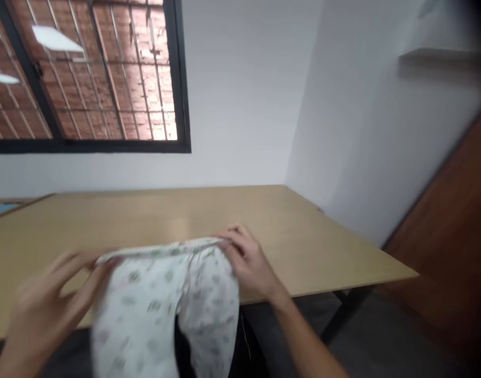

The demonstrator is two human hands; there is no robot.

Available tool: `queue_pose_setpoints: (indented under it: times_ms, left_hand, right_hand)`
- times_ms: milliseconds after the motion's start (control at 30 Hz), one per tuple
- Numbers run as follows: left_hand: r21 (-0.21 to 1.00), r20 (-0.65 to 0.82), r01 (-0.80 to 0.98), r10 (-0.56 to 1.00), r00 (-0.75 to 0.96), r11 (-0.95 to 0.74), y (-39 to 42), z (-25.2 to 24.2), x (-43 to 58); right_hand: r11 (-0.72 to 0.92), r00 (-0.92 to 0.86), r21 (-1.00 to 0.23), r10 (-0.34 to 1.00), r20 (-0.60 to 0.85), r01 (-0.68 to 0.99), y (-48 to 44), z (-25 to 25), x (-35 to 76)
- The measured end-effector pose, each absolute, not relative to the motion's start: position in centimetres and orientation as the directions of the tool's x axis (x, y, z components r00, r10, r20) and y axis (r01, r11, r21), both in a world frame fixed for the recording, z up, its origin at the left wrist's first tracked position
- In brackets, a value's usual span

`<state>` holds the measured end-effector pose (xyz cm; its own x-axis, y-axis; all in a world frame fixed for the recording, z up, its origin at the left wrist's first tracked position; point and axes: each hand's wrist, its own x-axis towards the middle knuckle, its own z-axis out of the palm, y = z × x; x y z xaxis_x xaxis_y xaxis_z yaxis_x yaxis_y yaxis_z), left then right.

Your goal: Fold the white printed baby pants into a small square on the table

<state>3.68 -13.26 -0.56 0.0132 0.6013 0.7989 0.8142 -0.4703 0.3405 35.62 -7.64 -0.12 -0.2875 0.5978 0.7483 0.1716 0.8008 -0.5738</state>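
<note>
A small white garment with a pale printed pattern (161, 304) hangs over the near edge of a light wooden table (303, 236). Its waistband is stretched flat between my two hands. My right hand (248, 262) pinches the right end of the waistband, fingers closed on the cloth. My left hand (47, 310) is blurred by motion and grips the left end. The lower part of the garment drops below the table edge toward my lap.
A white wall stands behind the table, with a black-framed window (86, 73) showing a brick wall. A brown wooden door or panel (457, 220) is at the right. A black table leg (346, 310) shows under the right corner.
</note>
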Motion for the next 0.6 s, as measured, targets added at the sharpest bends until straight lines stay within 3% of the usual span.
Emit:
queue_pose_setpoints:
  times_ms: [100, 200, 300, 600]
  left_hand:
    - [0.322, 0.819, 0.693, 0.557, 0.138, -0.645, -6.3, -0.7, 5.1]
    - [0.499, 0.673, 0.651, 0.729, 0.124, -0.572, 1.5, -2.7, 5.6]
    - [0.544, 0.55, 0.687, 0.823, 0.141, -0.481, 8.0, -5.8, 5.8]
    - [0.416, 0.37, 0.859, 0.918, 0.141, -0.299, 22.4, -14.0, 7.5]
  right_hand:
    - [0.783, -0.309, -0.536, 0.619, 0.723, 0.315, -2.3, 0.5, 38.0]
    - [0.734, -0.284, -0.532, 0.664, 0.691, 0.422, 4.3, -0.6, 39.0]
    - [0.588, -0.257, -0.587, 0.793, 0.552, 0.557, 11.0, -3.3, 39.3]
    - [0.514, -0.331, -0.559, 0.854, 0.4, 0.65, 26.1, -12.8, 38.4]
